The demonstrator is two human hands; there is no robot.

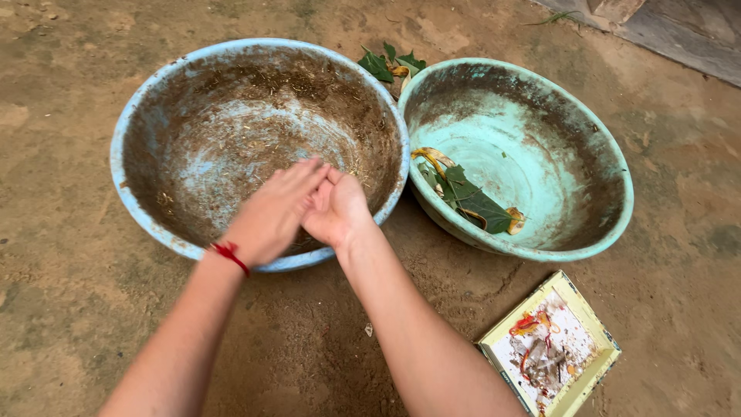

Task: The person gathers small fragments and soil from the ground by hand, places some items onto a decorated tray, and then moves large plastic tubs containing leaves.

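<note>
Blue basin [154, 116] beneath hands [309, 208], flat, pressed together.

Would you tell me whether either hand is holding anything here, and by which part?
No held object shows. The left hand and right hand are pressed together over the blue basin; anything between the palms is hidden.

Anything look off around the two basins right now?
Some mess. The blue basin is caked with dirt and its rim is chipped. The green basin tilts against it, holding leaves. More leaves lie on the ground behind. Both hands are pressed together over the blue basin.
</note>
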